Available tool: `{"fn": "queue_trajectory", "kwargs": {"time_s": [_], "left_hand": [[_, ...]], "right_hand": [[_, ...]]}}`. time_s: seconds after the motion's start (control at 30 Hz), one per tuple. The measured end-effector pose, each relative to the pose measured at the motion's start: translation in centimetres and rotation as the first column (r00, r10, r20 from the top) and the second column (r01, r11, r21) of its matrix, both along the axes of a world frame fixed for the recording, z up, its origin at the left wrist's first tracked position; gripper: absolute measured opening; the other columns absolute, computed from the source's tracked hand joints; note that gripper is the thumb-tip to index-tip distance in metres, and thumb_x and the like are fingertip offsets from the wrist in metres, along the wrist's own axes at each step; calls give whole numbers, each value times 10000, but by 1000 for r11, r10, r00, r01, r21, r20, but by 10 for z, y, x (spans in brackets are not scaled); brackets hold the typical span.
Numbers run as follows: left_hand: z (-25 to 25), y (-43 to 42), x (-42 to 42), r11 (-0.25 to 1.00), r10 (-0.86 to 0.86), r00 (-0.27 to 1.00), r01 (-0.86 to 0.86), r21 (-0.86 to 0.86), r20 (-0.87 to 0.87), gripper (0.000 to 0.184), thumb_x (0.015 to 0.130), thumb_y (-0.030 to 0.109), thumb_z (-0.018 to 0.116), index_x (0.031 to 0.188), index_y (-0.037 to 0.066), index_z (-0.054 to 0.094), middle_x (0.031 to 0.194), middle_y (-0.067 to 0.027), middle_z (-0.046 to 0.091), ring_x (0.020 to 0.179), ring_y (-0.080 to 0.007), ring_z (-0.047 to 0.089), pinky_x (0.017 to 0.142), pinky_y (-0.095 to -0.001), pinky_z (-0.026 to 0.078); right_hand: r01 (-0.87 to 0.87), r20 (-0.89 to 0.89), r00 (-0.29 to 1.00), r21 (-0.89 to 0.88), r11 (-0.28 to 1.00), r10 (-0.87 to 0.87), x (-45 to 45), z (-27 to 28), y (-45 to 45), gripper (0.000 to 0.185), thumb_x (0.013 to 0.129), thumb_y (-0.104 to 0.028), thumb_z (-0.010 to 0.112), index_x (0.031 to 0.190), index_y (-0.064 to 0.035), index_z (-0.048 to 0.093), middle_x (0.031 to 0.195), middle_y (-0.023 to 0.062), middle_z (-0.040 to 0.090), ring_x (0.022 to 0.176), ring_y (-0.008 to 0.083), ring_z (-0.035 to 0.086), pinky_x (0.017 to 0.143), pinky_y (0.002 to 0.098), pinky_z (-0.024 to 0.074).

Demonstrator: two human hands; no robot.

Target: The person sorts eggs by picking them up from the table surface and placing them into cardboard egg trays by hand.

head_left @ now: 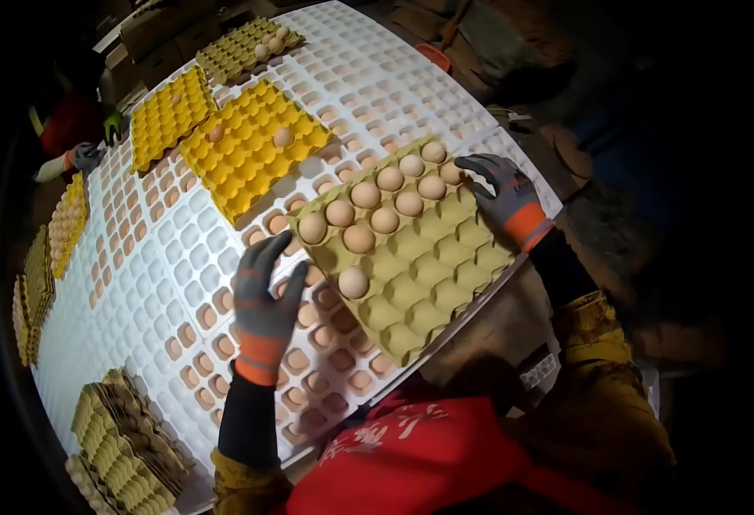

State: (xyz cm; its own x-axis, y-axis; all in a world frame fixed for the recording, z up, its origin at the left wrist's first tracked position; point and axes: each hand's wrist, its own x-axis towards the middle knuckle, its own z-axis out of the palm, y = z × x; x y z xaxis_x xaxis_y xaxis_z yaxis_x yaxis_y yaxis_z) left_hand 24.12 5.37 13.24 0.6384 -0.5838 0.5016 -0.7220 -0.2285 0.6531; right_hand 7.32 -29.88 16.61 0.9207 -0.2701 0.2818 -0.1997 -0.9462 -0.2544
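Note:
A greenish-grey pulp egg tray (433, 257) lies over the white moulded sheets at the near edge of the table. Several eggs fill its far rows, and a lone egg (353, 282) sits closer, by the left edge. My right hand (506, 193), in a grey glove with an orange cuff, grips the tray's far right corner, its fingertips beside the corner egg (452, 173). At the opposite edge is my left hand (265, 296), gloved alike. Its fingers and thumb are apart, with the tips close to the tray's left corner; whether they touch it I cannot tell.
Eggs sit in many pockets of the white sheets (188, 266). Yellow egg trays (252, 142) with a few eggs lie beyond, and another pulp tray (244, 51) farther off. Stacked trays (124, 442) stand at lower left. Another person's gloved hand (85, 156) is at the far left edge.

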Motion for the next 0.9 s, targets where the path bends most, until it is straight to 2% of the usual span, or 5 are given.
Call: {"fn": "queue_trajectory", "kwargs": {"time_s": [0.47, 0.63, 0.67, 0.77, 0.9], "left_hand": [[6, -113, -29, 765, -89, 991, 3, 644, 100, 274, 738, 220, 728, 999, 159, 673, 953, -90, 609, 904, -357, 590, 767, -454, 495], [25, -93, -14, 981, -93, 635, -72, -178, -767, 202, 892, 81, 596, 1080, 29, 651, 1053, -54, 651, 963, -146, 608, 886, -277, 496], [30, -89, -10, 912, -291, 294, -202, -356, -910, 207, 869, 44, 617, 1074, 39, 649, 1031, -72, 646, 957, -163, 614, 870, -285, 505], [10, -100, -15, 1000, -11, 735, -12, -28, -678, 284, 876, 129, 665, 1147, 52, 630, 1066, -77, 637, 975, -190, 627, 840, -319, 520], [17, -150, -46, 777, -71, 997, 50, 628, 8, 406, 800, 161, 751, 1182, 81, 639, 1054, -122, 630, 916, -280, 642, 791, -363, 516]], "right_hand": [[-150, 50, 988, 573, 805, 149, 18, -39, -72, 374, 840, -177, 732, 1194, -131, 619, 1117, 79, 635, 972, 240, 640, 882, 356, 533], [-354, 218, 927, 778, -519, -306, -1, -20, -73, 318, 900, -24, 626, 1214, 22, 607, 1107, 53, 640, 992, 162, 629, 872, 323, 517], [-289, 240, 955, 880, -377, -172, 1, -22, -75, 300, 902, -33, 629, 1198, 19, 623, 1126, 53, 635, 966, 164, 635, 859, 321, 518], [-153, 70, 977, 889, 432, 203, 18, -14, -57, 231, 920, -137, 634, 1123, -48, 701, 1184, 63, 615, 846, 165, 645, 810, 302, 514], [-357, -234, 916, -113, 927, 325, 40, -35, -26, 530, 767, -164, 753, 1279, -174, 616, 1186, 113, 626, 1076, 282, 643, 836, 422, 539]]}}
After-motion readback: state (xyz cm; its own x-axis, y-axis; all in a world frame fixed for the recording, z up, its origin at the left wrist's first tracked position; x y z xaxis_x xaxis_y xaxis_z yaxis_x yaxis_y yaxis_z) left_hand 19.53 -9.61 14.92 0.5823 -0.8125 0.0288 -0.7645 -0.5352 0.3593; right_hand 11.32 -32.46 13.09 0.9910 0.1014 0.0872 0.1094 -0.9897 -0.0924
